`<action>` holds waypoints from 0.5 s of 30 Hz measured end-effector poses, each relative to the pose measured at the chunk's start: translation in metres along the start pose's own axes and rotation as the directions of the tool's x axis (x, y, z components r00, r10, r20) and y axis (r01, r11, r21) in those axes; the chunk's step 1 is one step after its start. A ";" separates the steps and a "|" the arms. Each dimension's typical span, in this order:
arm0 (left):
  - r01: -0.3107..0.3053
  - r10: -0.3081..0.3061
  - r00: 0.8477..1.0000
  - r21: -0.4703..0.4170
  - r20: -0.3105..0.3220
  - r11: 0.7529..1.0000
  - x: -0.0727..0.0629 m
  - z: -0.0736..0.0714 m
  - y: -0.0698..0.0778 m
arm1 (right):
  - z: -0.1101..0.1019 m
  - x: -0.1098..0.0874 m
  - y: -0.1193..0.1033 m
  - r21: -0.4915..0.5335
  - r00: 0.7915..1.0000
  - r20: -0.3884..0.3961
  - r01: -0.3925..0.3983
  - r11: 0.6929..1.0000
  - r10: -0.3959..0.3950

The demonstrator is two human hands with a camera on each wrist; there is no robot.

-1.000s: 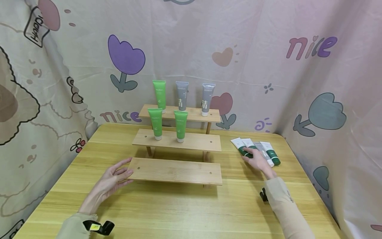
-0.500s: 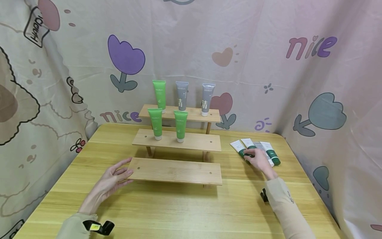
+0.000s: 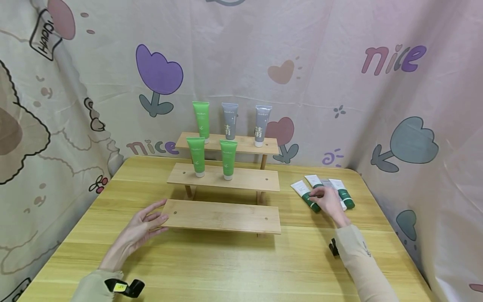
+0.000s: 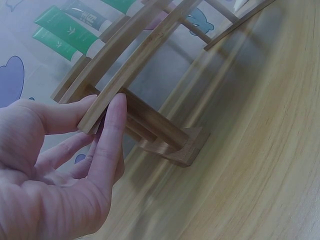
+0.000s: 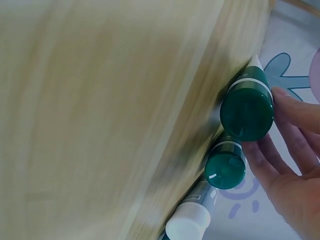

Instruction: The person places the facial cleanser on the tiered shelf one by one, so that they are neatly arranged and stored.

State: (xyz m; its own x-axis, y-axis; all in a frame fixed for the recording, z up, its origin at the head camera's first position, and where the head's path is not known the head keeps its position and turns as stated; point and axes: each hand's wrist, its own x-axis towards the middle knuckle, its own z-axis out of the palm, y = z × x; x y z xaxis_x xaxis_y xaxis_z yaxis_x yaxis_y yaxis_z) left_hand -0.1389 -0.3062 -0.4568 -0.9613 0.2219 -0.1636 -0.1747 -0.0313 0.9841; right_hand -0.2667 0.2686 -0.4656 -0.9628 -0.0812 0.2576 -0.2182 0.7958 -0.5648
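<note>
My left hand [image 3: 143,224] pinches the left end of the lowest board of a three-tier wooden display stand [image 3: 222,216]; in the left wrist view the board's edge [image 4: 125,75] lies between thumb and fingers. Over on the right, my right hand [image 3: 329,203] hovers low over squeeze tubes lying on the table. Its bent fingertips are at the side of the leftmost white-and-dark-green tube [image 3: 305,195]. The right wrist view shows that tube's green cap [image 5: 246,114] close to the fingers, with nothing visibly gripped. A second green-capped tube [image 5: 226,167] lies beside it, partly under the hand.
Two bright green tubes [image 3: 228,159] stand on the middle tier. On the top tier stand a green tube [image 3: 201,121] and two grey-blue tubes [image 3: 261,126]. A grey tube with white cap [image 5: 190,220] and another dark-green tube [image 3: 342,193] lie right of the hand. Printed cloth [image 3: 241,63] hangs behind.
The leftmost lying tube has slid slightly left and toward me, apart from its neighbour. My right fingers have drawn back a little to the right. The left hand has not moved.
</note>
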 end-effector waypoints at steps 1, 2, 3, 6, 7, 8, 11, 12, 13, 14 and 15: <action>0.000 0.000 1.000 0.004 0.000 1.000 0.000 0.000 0.000 | 0.000 0.000 0.000 0.001 1.000 -0.003 0.005 1.000 -0.005; 0.000 0.000 1.000 0.006 0.000 1.000 0.000 0.000 0.000 | 0.001 0.001 0.001 0.004 1.000 -0.005 0.008 1.000 -0.008; 0.000 0.000 1.000 0.010 0.001 1.000 0.000 0.000 0.000 | 0.001 0.001 0.001 0.007 1.000 -0.004 0.010 1.000 -0.010; 0.004 -0.004 1.000 0.002 -0.004 1.000 0.000 0.000 0.000 | 0.001 0.001 0.002 0.013 1.000 0.009 0.010 1.000 -0.010; 0.008 -0.008 1.000 0.008 -0.007 1.000 0.000 0.001 0.001 | 0.001 0.001 0.002 0.017 1.000 0.018 0.005 1.000 -0.005; 0.010 -0.010 1.000 0.005 -0.008 1.000 0.000 0.001 0.001 | 0.001 0.001 0.002 0.021 1.000 0.027 -0.002 1.000 0.001; 0.012 -0.012 1.000 0.001 -0.010 1.000 0.000 0.001 0.001 | 0.000 0.001 0.002 0.031 0.998 0.065 -0.017 0.999 0.015; 0.013 -0.013 1.000 0.001 -0.011 1.000 0.000 0.001 0.001 | 0.000 0.001 0.002 0.035 0.997 0.078 -0.023 0.999 0.020; 0.013 -0.013 1.000 0.006 -0.009 1.000 0.000 0.001 0.002 | 0.000 0.001 0.001 0.035 0.996 0.090 -0.028 0.999 0.025; 0.011 -0.011 1.000 0.006 -0.009 1.000 0.000 0.002 0.001 | 0.000 0.001 0.001 0.032 0.994 0.105 -0.037 0.999 0.034; 0.011 -0.011 1.000 0.007 -0.008 1.000 0.000 0.001 0.001 | 0.000 0.001 0.001 0.035 0.991 0.127 -0.045 0.998 0.041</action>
State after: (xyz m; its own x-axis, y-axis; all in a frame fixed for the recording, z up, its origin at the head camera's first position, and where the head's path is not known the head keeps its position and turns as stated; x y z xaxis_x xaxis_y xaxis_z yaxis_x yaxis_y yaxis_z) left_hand -0.1389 -0.3049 -0.4556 -0.9610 0.2141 -0.1752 -0.1840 -0.0219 0.9827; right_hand -0.2680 0.2692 -0.4653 -0.9833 -0.1245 0.1325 -0.1797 0.7773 -0.6029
